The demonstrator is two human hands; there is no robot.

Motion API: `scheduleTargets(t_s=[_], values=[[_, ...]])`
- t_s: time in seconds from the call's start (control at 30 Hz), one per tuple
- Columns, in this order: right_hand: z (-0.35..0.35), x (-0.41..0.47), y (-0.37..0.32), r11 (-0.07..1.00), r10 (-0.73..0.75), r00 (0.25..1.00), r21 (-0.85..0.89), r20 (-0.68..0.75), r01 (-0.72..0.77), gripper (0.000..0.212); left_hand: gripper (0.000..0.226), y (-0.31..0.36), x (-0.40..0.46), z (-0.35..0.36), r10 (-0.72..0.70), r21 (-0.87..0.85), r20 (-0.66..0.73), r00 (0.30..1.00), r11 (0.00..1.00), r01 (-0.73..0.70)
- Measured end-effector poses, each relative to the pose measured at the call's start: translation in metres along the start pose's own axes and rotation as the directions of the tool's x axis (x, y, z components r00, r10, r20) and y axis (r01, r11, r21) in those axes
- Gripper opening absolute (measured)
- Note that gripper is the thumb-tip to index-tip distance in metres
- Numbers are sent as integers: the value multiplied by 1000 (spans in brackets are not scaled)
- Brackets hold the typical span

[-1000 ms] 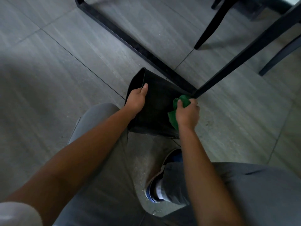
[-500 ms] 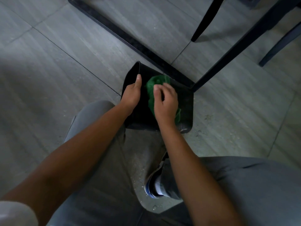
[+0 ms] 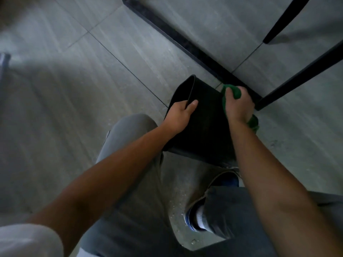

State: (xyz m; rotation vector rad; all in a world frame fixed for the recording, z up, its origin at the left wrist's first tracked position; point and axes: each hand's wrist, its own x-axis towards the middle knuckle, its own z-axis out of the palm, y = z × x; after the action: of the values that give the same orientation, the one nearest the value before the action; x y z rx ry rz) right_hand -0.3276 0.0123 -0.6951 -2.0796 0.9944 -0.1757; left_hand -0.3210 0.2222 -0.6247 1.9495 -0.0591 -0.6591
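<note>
Both hands are on the bin (image 3: 204, 130), on the floor at 12 o'clock from the knees. The right hand (image 3: 238, 108), fingers curled round the cloth (image 3: 235, 92), has swept from the bin's middle to its 2 o'clock edge. The left hand (image 3: 181, 115) now pinches the 10 o'clock edge. This wiping pass looks about finished.

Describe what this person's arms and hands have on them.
The left hand and right hand are bare: no gloves, rings or watch show. Both forearms are bare too. A white short sleeve covers the left upper arm; the right sleeve is out of view.
</note>
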Motion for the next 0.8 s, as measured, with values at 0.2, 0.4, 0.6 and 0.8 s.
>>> scheduleTargets(t_s=[0.2,0.4,0.6,0.8], values=[[-17,-22,61,978,202,950,6,-237,-207,67,51,12,-1,9,-11,-40,21,1000,999,11],[27,-116,-20,996,-59,973,56,-224,73,56,76,18,9,11,-62,-60,-33,998,996,60],[23,-73,4,953,-259,952,-201,-161,225,56,55,15,3,8,-64,-64,-93,994,996,58],[-24,-67,86,895,443,867,50,-226,-444,60,67,14,1,-4,-95,-141,-70,993,986,84]])
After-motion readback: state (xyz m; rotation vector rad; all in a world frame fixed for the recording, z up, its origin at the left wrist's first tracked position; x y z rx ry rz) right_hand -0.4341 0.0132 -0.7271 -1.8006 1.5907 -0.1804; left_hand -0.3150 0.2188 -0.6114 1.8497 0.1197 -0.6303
